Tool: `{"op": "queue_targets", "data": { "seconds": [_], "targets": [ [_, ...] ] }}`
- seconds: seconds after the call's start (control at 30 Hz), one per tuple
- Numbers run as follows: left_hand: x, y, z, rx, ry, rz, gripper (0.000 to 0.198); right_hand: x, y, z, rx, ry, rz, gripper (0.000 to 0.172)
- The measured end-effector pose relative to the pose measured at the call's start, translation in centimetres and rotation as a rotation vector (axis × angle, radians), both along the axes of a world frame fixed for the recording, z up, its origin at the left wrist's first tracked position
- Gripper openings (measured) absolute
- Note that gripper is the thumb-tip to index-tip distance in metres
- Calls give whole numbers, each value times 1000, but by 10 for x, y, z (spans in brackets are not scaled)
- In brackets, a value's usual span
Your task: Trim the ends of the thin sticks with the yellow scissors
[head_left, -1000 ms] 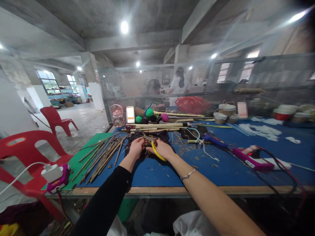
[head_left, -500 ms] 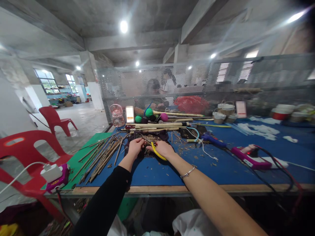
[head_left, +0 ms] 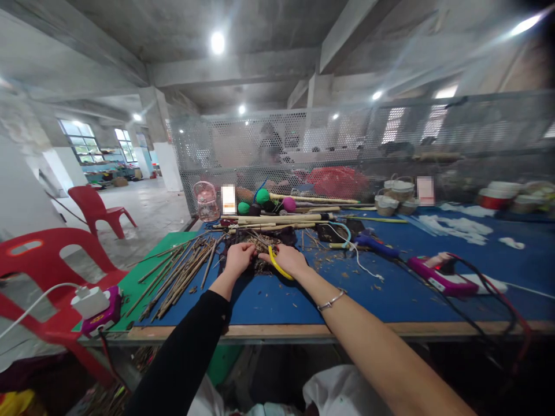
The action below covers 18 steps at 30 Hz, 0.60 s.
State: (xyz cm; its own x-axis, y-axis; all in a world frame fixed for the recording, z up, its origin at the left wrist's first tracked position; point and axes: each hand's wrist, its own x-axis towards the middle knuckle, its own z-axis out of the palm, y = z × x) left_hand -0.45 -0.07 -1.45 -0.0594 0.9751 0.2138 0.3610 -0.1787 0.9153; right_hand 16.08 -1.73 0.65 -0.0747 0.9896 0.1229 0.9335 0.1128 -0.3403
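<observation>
Over a dark cloth (head_left: 286, 236) strewn with brown plant scraps (head_left: 263, 267), my two hands work close together. My left hand (head_left: 237, 257) is closed in a pinch at the scraps; what lies between its fingertips is too small to make out. A few centimetres to its right, my right hand (head_left: 291, 259) is wrapped round yellow-handled shears (head_left: 280, 267). One curved yellow handle shows along the hand; the blades are hard to tell from the scraps. To the left, a pile of thin brown sticks (head_left: 184, 277) lies on the table.
Pale poles (head_left: 286, 219) and green yarn balls (head_left: 262, 196) lie behind my hands. On the right are a blue glue gun (head_left: 376, 247), a purple power strip (head_left: 442, 280) with cables, and small buckets (head_left: 399, 189). A perforated screen (head_left: 243, 144) closes the back. Red chairs (head_left: 65, 260) stand left.
My hands stay over the scraps with slight shifts, the right one turning a little with the shears. A person behind the screen has moved.
</observation>
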Motion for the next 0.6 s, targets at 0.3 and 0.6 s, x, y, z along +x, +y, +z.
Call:
{"op": "queue_targets", "data": {
  "seconds": [0.3, 0.6],
  "targets": [
    [0, 0, -6, -61, -46, 16, 19, 3, 3, -3, -82, -14, -14, 70],
    [5, 0, -1, -113, -330, -35, 20, 2, 2, 3, 17, 40, -43, 67]
  ]
}}
